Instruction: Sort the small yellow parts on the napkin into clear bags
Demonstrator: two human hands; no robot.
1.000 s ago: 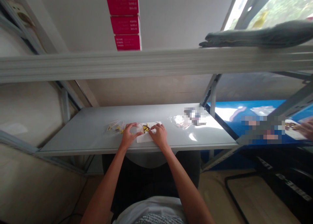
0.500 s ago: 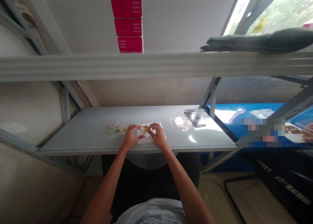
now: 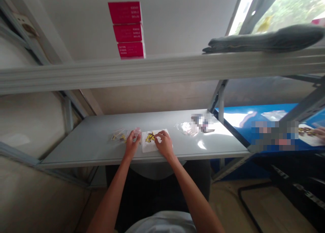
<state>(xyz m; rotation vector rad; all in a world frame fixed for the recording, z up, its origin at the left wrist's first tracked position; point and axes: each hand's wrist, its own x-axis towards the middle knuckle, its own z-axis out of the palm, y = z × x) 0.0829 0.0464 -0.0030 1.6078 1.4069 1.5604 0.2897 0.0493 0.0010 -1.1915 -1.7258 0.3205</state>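
My left hand (image 3: 131, 145) is closed on a small clear, pinkish plastic bag (image 3: 137, 132), just left of a white sheet (image 3: 148, 148). On that sheet lies a pile of small yellow and dark brown pieces (image 3: 150, 137). My right hand (image 3: 164, 142) rests over the sheet's right part, its fingers pinched together at the edge of the pile; whatever is between the fingertips is too small to make out. Left of my left hand are loose thin pale sticks and yellow pieces (image 3: 119, 135) on the grey table (image 3: 88, 138).
Crumpled clear plastic bags (image 3: 187, 128) lie on the table's right side, near a blurred-out patch. A shelf beam (image 3: 162, 68) crosses above, bearing red boxes (image 3: 129, 31) and folded grey cloth (image 3: 261, 40). At right, another person's hand (image 3: 320, 133) is over a blue table (image 3: 235, 124).
My left hand has moved left off the white sheet, and the pinkish bag now shows in it. The pile is uncovered. My right hand has shifted slightly right.
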